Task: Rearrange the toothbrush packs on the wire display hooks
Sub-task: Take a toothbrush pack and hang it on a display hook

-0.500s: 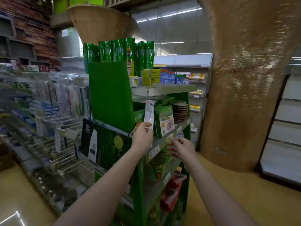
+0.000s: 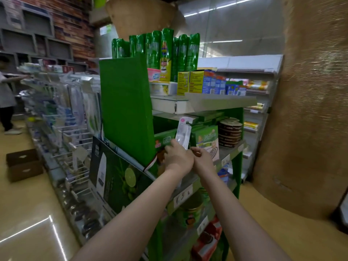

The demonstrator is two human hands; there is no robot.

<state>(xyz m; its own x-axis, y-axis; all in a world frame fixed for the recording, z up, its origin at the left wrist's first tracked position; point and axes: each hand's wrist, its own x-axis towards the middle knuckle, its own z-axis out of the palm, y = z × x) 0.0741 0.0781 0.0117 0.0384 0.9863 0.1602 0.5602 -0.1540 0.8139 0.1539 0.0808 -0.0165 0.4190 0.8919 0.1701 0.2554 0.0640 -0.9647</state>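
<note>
My left hand [image 2: 178,157] grips the lower end of a clear toothbrush pack [image 2: 183,133] with a pink dot on its hang tab, held upright in front of the green display stand. My right hand [image 2: 202,160] is pressed against the left one, its fingertips pinching at the pack's bottom edge. The wire display hooks [image 2: 75,136] stick out of a rack to the left, some bare, others carrying hanging toothbrush packs [image 2: 75,102]. Both hands are well to the right of that rack.
A green cardboard stand [image 2: 126,110] with spray cans, boxes and mosquito coils stands straight ahead. Brown boxes [image 2: 23,164] sit on the floor at the left. A person [image 2: 5,102] stands at the far left. A woven pillar [image 2: 310,110] rises on the right.
My right hand has moved left and up to meet the left hand at the pack's base. The view has shifted, bringing more of the hook rack into sight.
</note>
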